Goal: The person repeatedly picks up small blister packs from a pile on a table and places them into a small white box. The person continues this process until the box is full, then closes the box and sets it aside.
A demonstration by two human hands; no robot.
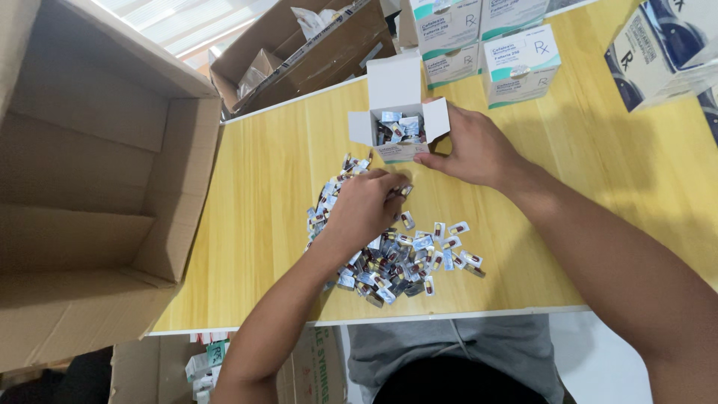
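Note:
A small white carton (398, 90) stands open on the yellow wooden table (254, 209), partly filled with small foil capsule packets. My right hand (470, 146) grips the carton's right side and front edge. A heap of loose capsule packets (407, 254) lies on the table just in front of the carton. Over the heap's upper left part, my left hand (366, 206) is closed on a few of those packets, and one shows at its fingertips.
A big open cardboard box (90, 187) stands at the table's left edge. Another opened cardboard box (314, 45) sits behind the table. Several closed white-and-teal cartons (516, 63) stand at the back, and a white-and-dark-blue carton (662, 49) lies at the far right.

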